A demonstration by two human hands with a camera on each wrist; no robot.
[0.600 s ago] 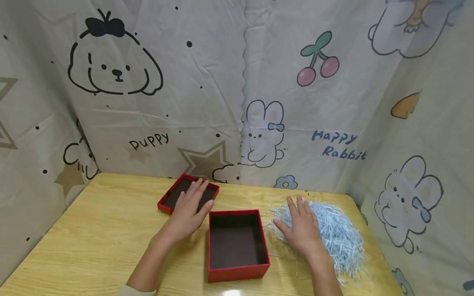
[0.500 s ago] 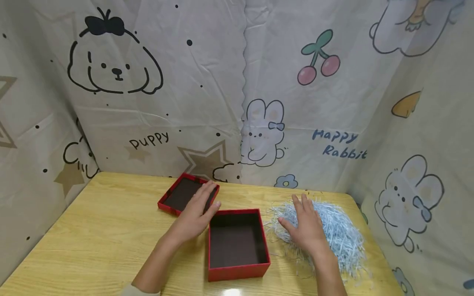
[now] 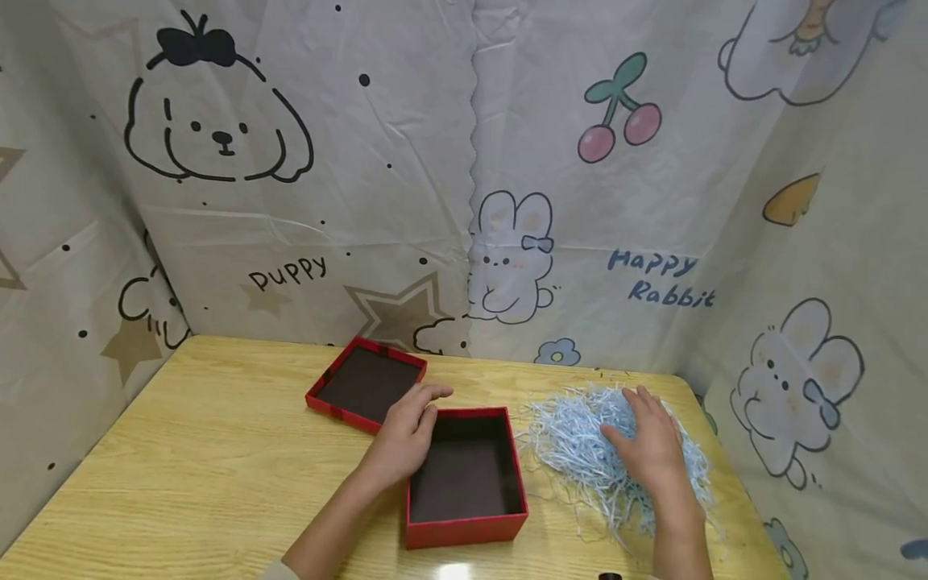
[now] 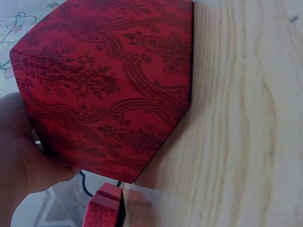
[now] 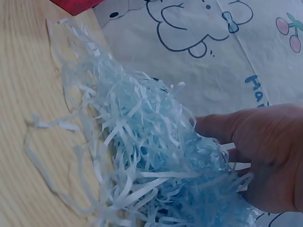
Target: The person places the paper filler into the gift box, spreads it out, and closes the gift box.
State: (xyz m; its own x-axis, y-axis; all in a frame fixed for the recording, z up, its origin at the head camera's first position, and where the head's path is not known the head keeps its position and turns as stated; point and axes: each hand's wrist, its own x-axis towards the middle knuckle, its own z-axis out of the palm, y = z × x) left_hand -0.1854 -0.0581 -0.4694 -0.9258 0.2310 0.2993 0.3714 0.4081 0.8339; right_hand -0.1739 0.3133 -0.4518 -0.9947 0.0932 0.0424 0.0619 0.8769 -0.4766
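An uncovered red box (image 3: 467,532) with a dark inside stands on the table. My left hand (image 3: 402,439) holds it at the far left corner, fingers bent over the rim. The left wrist view shows the box's patterned red outside (image 4: 109,85) beside the hand (image 4: 23,151); most fingers are hidden. To the right lies a loose heap of pale blue shredded paper (image 3: 580,443). My right hand (image 3: 652,451) is over this heap, fingers spread and loosely bent. In the right wrist view its fingertips reach into the paper strands (image 5: 147,127), partly hidden.
Behind and left of the box lies its red lid (image 3: 370,379), dark inside up. The wooden table (image 3: 217,467) meets a printed cloth (image 3: 406,201) at the back and sides. Stray paper strands lie between box and heap. A small black thing (image 3: 611,576) shows at the bottom edge.
My left hand has moved from over the lid, right and nearer, onto the box's corner. My right hand has shifted right across the shredded paper.
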